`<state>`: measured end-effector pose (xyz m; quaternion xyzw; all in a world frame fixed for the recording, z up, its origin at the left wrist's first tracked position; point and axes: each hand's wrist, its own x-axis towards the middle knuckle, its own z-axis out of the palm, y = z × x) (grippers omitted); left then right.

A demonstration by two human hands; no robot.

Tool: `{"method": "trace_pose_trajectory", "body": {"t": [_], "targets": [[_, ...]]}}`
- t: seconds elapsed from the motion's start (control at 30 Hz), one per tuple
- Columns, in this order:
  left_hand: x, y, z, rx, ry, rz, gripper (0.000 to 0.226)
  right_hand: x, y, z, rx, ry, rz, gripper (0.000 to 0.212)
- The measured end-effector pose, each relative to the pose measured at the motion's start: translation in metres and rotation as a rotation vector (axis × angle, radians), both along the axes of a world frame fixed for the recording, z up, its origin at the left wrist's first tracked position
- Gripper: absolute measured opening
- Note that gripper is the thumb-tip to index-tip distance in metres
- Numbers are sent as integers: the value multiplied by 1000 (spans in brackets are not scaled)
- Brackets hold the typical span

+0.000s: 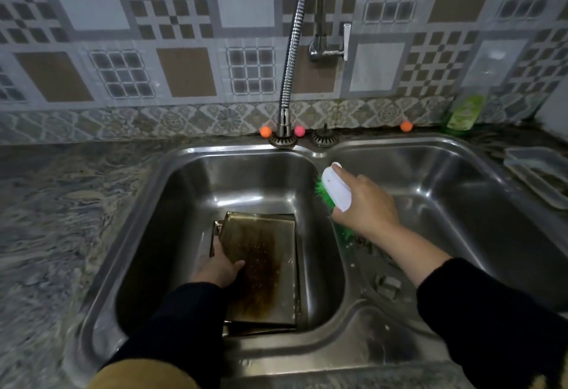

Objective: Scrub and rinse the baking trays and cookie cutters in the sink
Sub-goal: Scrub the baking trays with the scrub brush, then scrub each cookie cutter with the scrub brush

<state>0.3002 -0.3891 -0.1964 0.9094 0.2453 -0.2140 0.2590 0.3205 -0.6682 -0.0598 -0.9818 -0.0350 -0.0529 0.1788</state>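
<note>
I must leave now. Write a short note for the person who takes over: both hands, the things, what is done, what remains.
Left hand holds the stained baking tray in the left basin.
Right hand grips the scrub brush above the divider; it is not on the tray.
Faucet: no water visible.
Done: nothing clearly; the tray is brown-stained.
Left: scrub, rinse. No cookie cutters clearly visible.

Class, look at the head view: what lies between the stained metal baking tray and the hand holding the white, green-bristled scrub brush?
In the head view, only bare steel: the left basin's right wall, between tray and right hand gripping the brush.
</note>
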Motion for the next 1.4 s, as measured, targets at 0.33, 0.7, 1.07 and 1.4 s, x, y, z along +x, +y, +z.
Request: {"method": "trace_pose_trajectory", "body": {"t": [0.33, 0.7, 1.07, 1.4], "targets": [[15, -10, 22, 200, 32, -105, 50, -3, -8, -2, 73, 63, 27, 87], [33, -176, 115, 185, -437, -419, 30, -13, -79, 9, 125, 103, -66, 86], [21, -310, 14, 69, 24, -532, 47, -18, -187, -9, 187, 116, -80, 85], [33, -330, -18, 153, 161, -374, 56, 3, -247, -48, 217, 218, 58, 85]]}}
